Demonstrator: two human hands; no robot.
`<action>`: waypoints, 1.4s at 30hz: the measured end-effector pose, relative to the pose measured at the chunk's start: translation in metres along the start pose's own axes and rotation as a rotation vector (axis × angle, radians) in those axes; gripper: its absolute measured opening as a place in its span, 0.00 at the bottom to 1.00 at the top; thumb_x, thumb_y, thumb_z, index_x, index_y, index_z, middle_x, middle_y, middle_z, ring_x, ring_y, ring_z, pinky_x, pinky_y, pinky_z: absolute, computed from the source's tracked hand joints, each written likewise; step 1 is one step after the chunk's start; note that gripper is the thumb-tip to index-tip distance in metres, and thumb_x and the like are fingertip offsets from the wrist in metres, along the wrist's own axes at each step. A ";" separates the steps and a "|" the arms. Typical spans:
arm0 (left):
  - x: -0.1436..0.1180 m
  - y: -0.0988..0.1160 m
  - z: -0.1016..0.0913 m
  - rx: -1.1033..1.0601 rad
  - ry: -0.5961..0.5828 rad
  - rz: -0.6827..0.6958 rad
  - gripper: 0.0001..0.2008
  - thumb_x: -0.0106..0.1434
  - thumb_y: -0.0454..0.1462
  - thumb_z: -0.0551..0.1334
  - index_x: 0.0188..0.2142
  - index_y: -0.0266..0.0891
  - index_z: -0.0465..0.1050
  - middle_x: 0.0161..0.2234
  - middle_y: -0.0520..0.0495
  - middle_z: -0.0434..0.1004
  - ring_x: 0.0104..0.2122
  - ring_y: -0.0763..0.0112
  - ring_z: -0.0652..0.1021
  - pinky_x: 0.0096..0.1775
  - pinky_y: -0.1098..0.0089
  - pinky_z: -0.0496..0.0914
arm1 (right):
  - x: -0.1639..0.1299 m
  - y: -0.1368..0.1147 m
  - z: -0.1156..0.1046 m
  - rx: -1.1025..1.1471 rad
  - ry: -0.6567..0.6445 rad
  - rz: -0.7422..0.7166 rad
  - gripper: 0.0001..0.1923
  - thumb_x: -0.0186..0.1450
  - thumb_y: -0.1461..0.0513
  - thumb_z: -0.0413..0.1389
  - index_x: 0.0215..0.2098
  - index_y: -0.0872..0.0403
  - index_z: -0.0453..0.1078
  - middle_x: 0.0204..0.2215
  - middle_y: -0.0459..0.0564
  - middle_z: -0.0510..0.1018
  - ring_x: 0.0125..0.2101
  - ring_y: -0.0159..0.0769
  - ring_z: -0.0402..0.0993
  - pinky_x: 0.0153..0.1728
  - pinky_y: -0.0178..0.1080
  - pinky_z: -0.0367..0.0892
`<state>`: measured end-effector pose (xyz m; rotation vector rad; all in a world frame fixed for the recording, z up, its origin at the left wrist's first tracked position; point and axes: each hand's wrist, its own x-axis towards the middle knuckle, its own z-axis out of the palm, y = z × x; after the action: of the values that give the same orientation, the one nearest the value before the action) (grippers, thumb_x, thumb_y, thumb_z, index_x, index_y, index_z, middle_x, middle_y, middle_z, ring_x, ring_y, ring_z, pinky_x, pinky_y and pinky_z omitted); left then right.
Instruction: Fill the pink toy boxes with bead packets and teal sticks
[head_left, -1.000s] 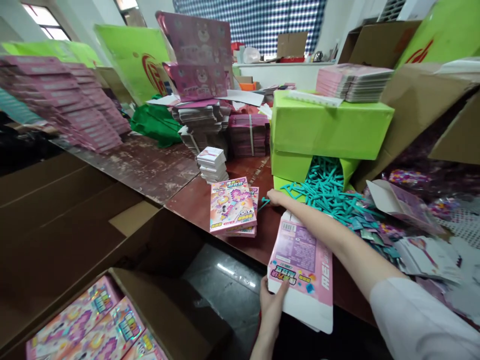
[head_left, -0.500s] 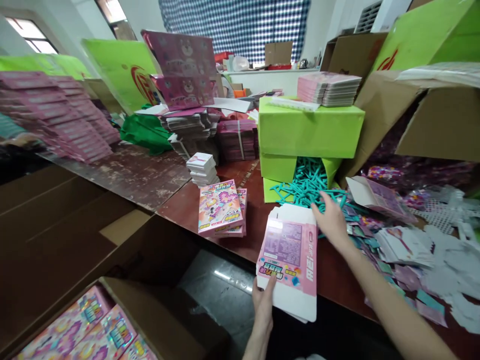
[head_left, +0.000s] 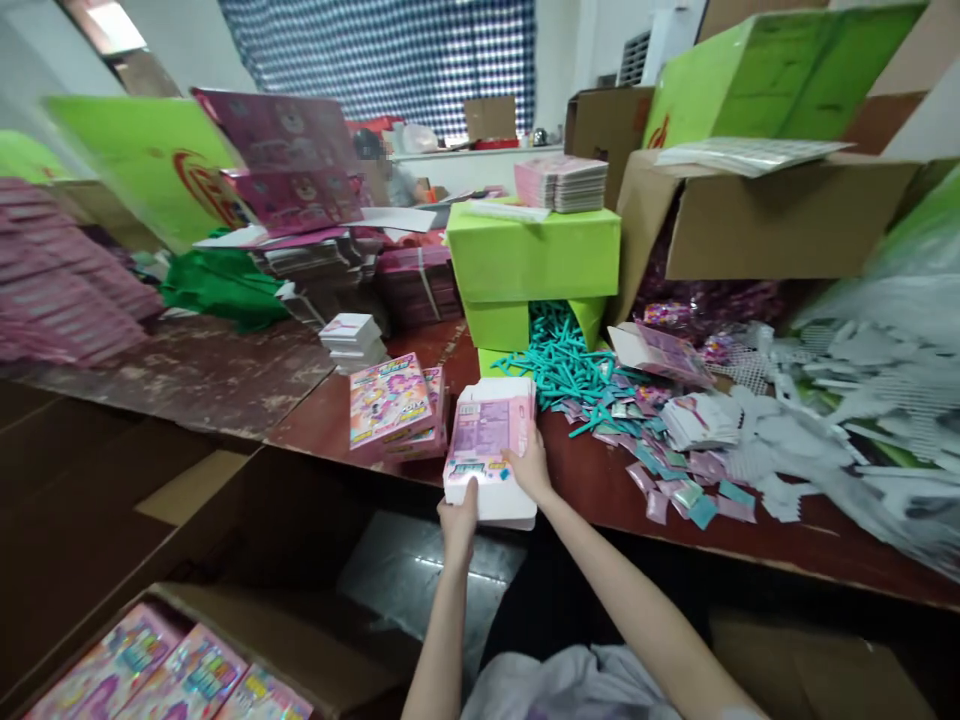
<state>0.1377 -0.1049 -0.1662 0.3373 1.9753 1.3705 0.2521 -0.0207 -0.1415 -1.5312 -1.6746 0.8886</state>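
Note:
Both my hands hold a pink cardboard box [head_left: 491, 435] over the table's front edge, its printed panel facing up and white flaps showing at both ends. My left hand [head_left: 459, 515] grips the near left corner, thumb on top. On the right side, my right hand [head_left: 531, 465] is closed around the edge, thumb lying across the print; its other fingers are partly hidden. Just left of it sit stacked finished-looking pink DIY boxes [head_left: 390, 400]. Beyond the held box, teal pen-like sticks [head_left: 566, 350] spill from a lime-green carton [head_left: 532, 260].
Small sachets [head_left: 701, 510] and stacked white cards [head_left: 701, 418] lie to the right, near white plastic pieces [head_left: 772, 450]. Small white boxes [head_left: 351, 335] are piled at centre left. Below left, an open brown carton [head_left: 300, 640] holds more pink boxes. A person sits at the back.
My right hand has come from the box's far corner by the teal sticks down to its right side, gripping it. The view has swung right, and the box appears farther away.

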 end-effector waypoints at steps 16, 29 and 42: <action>-0.009 -0.042 -0.171 0.025 0.646 0.401 0.20 0.57 0.40 0.60 0.48 0.37 0.64 0.37 0.46 0.73 0.33 0.68 0.76 0.39 0.65 0.71 | -0.008 0.003 0.000 -0.109 0.037 -0.019 0.50 0.56 0.50 0.56 0.68 0.57 0.37 0.62 0.63 0.57 0.59 0.54 0.59 0.55 0.48 0.59; 0.027 0.036 -0.134 -0.143 0.862 1.058 0.14 0.55 0.30 0.64 0.41 0.37 0.65 0.32 0.49 0.72 0.31 0.71 0.75 0.35 0.69 0.70 | 0.001 0.029 0.014 0.173 0.030 0.062 0.47 0.55 0.46 0.56 0.65 0.62 0.51 0.50 0.61 0.74 0.48 0.50 0.73 0.46 0.43 0.68; -0.064 0.067 -0.009 0.138 0.049 1.347 0.12 0.58 0.26 0.59 0.41 0.35 0.68 0.33 0.47 0.74 0.34 0.71 0.76 0.38 0.70 0.72 | 0.031 0.009 -0.045 0.315 0.359 -0.025 0.37 0.60 0.51 0.55 0.63 0.57 0.54 0.62 0.60 0.58 0.62 0.47 0.53 0.61 0.50 0.51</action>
<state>0.1661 -0.1205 -0.0786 1.9478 1.8410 1.9385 0.2927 0.0127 -0.1246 -1.3564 -1.2309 0.7682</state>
